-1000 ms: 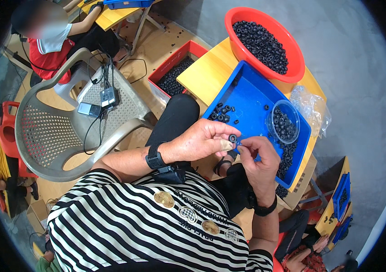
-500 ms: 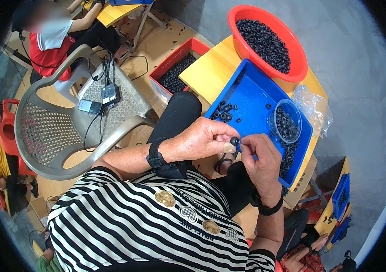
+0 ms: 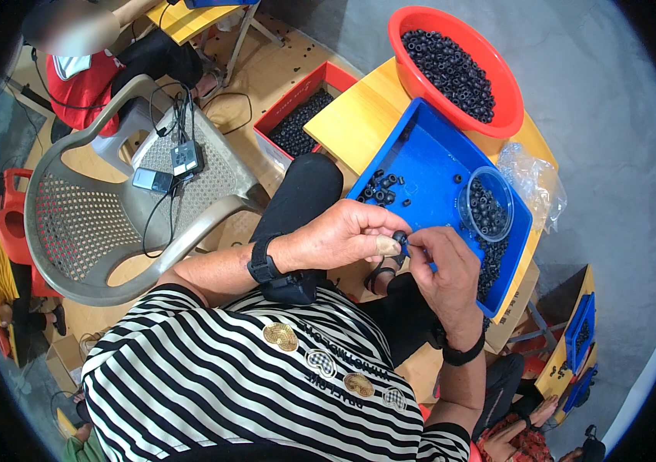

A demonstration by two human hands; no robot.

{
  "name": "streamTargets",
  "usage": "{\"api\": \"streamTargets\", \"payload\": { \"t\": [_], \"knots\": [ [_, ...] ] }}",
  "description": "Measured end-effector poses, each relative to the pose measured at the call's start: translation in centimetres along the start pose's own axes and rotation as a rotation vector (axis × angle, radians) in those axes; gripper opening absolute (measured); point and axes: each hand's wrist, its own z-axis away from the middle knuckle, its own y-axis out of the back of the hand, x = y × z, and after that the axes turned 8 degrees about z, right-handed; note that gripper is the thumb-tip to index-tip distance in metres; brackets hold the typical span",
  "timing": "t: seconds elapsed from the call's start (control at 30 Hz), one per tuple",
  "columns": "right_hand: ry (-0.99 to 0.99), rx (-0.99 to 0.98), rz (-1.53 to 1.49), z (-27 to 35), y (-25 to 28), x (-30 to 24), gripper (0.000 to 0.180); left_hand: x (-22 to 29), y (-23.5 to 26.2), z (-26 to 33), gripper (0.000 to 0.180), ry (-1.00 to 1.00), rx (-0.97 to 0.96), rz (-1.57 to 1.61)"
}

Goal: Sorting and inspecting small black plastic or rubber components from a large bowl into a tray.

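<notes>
my left hand (image 3: 351,235) pinches a small black ring (image 3: 400,237) just off the blue tray's (image 3: 428,158) near-left side, my right hand (image 3: 447,266) close beside it, grip unclear, so a slack pinch could drop it floorward.

From afar I count, on this table (image 3: 347,123), one red basin (image 3: 507,92) at the far edge, one blue tray (image 3: 428,185), one clear tub (image 3: 510,208) near the tray's right edge, one clear bag (image 3: 532,181); then one left hand (image 3: 343,232), one right hand (image 3: 445,266), one black part (image 3: 400,237); heaped parts (image 3: 451,77) exceed my counting
</notes>
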Motion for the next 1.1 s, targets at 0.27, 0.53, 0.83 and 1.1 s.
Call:
{"api": "streamTargets", "payload": {
  "t": [0.27,0.53,0.83,1.1],
  "knots": [
    [0.003,0.009,-0.012,-0.1,0.1,0.0,0.018,0.0,-0.1,0.0,0.028,0.033,0.043,0.239],
    [-0.069,0.020,-0.087,-0.1,0.2,-0.3,0.017,-0.1,0.0,0.1,0.026,0.061,0.017,0.241],
    [-0.033,0.020,-0.049,-0.4,0.7,-0.5,0.017,-0.7,0.4,0.1,0.024,0.132,-0.051,0.331],
    [0.049,0.005,-0.029,-0.8,0.8,0.1,0.019,-1.0,0.8,-0.2,0.025,0.234,-0.096,0.427]
  ]
}}
